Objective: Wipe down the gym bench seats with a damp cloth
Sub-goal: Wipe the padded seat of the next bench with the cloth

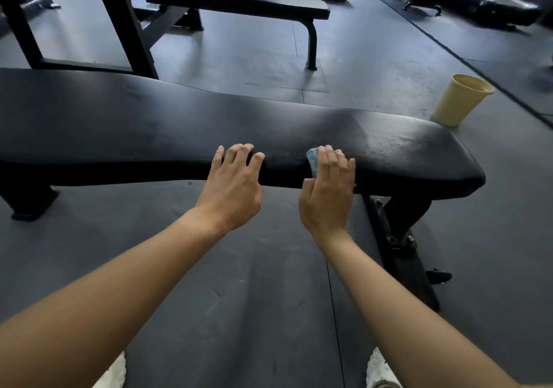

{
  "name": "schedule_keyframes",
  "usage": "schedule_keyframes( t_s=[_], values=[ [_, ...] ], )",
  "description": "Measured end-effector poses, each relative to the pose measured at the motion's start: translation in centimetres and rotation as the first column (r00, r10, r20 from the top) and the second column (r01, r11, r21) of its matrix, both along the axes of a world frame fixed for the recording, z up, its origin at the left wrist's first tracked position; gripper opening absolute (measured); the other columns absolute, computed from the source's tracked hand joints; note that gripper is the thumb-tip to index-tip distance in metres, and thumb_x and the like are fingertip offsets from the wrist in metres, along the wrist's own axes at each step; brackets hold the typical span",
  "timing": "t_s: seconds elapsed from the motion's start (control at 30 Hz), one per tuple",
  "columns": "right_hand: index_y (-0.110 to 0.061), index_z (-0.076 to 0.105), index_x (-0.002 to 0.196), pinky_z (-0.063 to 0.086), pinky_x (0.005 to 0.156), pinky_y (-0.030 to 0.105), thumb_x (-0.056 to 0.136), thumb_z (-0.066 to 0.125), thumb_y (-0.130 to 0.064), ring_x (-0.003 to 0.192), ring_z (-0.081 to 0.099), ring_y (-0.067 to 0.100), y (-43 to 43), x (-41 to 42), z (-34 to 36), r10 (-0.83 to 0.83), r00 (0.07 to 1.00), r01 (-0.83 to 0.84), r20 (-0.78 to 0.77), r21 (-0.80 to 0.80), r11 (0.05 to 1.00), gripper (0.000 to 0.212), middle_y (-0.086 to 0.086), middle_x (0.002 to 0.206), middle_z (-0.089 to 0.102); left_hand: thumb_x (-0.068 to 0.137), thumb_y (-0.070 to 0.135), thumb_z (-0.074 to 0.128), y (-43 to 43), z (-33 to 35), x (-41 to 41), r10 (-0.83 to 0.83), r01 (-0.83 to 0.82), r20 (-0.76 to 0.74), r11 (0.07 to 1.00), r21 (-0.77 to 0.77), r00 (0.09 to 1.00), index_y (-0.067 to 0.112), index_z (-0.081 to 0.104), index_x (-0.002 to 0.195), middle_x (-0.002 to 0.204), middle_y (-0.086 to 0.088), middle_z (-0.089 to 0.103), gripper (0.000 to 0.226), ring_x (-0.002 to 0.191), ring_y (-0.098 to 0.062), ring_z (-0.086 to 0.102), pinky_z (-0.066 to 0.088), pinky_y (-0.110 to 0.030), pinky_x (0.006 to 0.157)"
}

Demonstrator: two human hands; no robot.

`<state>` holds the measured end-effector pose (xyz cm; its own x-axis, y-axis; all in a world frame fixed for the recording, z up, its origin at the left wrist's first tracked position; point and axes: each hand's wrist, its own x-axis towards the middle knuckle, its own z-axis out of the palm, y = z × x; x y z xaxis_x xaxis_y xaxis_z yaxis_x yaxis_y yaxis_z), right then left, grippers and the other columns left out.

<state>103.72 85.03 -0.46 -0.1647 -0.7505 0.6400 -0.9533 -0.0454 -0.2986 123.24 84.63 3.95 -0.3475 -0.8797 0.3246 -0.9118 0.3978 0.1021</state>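
Since the right hand [327, 191] merely presses the cloth [312, 161] straight-fingered at the near edge of the bench seat [119, 124], it may slide off; the left hand [232, 187] rests beside, loosely bent, empty.

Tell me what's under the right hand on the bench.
A blue-and-white cloth, pressed by the right hand onto the bench at its near edge. Only the cloth's left edge shows beside the fingers; the rest, and the padding beneath, is covered.
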Motion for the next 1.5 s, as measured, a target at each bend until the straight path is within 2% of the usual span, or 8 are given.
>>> schedule_keyframes(
  t_s=[0.17,0.3,0.47,0.7,0.9,1.07,1.33,1.5],
  values=[
    [-0.004,0.037,0.153,0.013,0.127,0.048,0.090,0.042,-0.016,0.148,0.032,0.032,-0.9,7.0,0.7,0.235,0.964,-0.227,-0.123,0.071,0.971,0.064,0.013,0.155,0.041,0.087,0.019,0.058,-0.8,-0.3,2.9,0.067,-0.072,-0.094,0.996,-0.051,0.993,0.008,0.056,0.129,0.137,-0.015,0.051,0.043,0.130,-0.036,0.046,0.030,-0.055,0.118],
    [-0.007,0.042,0.151,0.017,0.126,0.047,0.091,0.041,-0.020,0.146,0.037,0.029,-1.3,6.7,1.0,0.312,0.928,-0.300,-0.202,0.092,0.950,0.062,0.011,0.155,0.045,0.087,0.021,0.058,-1.0,-0.7,4.9,0.088,-0.096,-0.110,0.993,-0.068,0.990,0.012,0.057,0.125,0.133,-0.013,0.052,0.040,0.126,-0.035,0.047,0.035,-0.051,0.113],
    [-0.011,0.055,0.141,0.019,0.125,0.052,0.083,0.047,-0.013,0.140,0.046,0.027,-1.0,3.1,0.2,0.132,0.986,-0.139,-0.100,-0.067,0.988,0.059,0.005,0.146,0.055,0.087,0.020,0.059,-1.2,-0.7,6.8,0.092,-0.103,-0.137,0.992,-0.075,0.986,0.011,0.056,0.122,0.134,-0.012,0.051,0.036,0.129,-0.033,0.046,0.037,-0.046,0.109],
    [-0.005,0.046,0.146,0.016,0.125,0.052,0.085,0.047,-0.011,0.143,0.038,0.033,-1.3,7.9,-0.4,-0.063,0.998,0.065,0.026,-0.056,0.996,0.061,0.010,0.150,0.047,0.089,0.022,0.057,-1.5,-0.3,10.2,0.039,-0.043,-0.065,0.997,-0.061,0.997,0.014,0.057,0.128,0.136,-0.005,0.054,0.040,0.127,-0.029,0.050,0.031,-0.048,0.116],
    [-0.009,0.031,0.156,0.013,0.126,0.050,0.091,0.045,-0.023,0.149,0.029,0.031,-1.7,14.0,0.4,0.115,0.977,-0.092,-0.181,0.130,0.987,0.068,0.008,0.159,0.035,0.094,0.023,0.055,-1.6,0.4,12.7,-0.084,0.084,0.005,0.996,0.040,0.996,0.014,0.045,0.151,0.158,-0.004,0.044,0.059,0.147,-0.022,0.037,0.021,-0.051,0.126],
    [-0.016,0.021,0.161,0.012,0.127,0.048,0.091,0.039,-0.028,0.152,0.025,0.024,-1.4,13.1,1.4,0.282,0.929,-0.222,-0.239,0.249,0.943,0.073,0.003,0.164,0.030,0.097,0.023,0.053,-1.8,1.0,12.1,-0.089,0.092,-0.042,0.994,0.067,0.995,0.011,0.047,0.149,0.158,-0.007,0.044,0.053,0.148,-0.024,0.037,0.016,-0.049,0.127],
    [-0.015,0.032,0.156,0.010,0.127,0.049,0.089,0.039,-0.023,0.150,0.029,0.022,-0.1,8.1,0.7,-0.005,0.989,0.028,-0.149,0.153,0.988,0.068,0.002,0.159,0.038,0.100,0.020,0.046,-1.5,1.0,12.3,-0.077,0.073,0.024,0.989,0.131,0.997,0.014,0.029,0.160,0.169,-0.003,0.025,0.063,0.156,-0.020,0.020,0.010,-0.049,0.129],
    [-0.007,0.036,0.153,0.011,0.127,0.050,0.091,0.038,-0.023,0.147,0.031,0.032,-1.1,12.4,0.6,-0.096,0.995,0.096,-0.005,0.096,0.991,0.064,0.010,0.156,0.040,0.098,0.017,0.044,-1.2,0.4,12.5,-0.068,0.061,0.047,0.988,0.144,0.997,0.017,0.022,0.162,0.171,0.000,0.017,0.068,0.158,-0.018,0.013,0.007,-0.046,0.129]
  ],
)
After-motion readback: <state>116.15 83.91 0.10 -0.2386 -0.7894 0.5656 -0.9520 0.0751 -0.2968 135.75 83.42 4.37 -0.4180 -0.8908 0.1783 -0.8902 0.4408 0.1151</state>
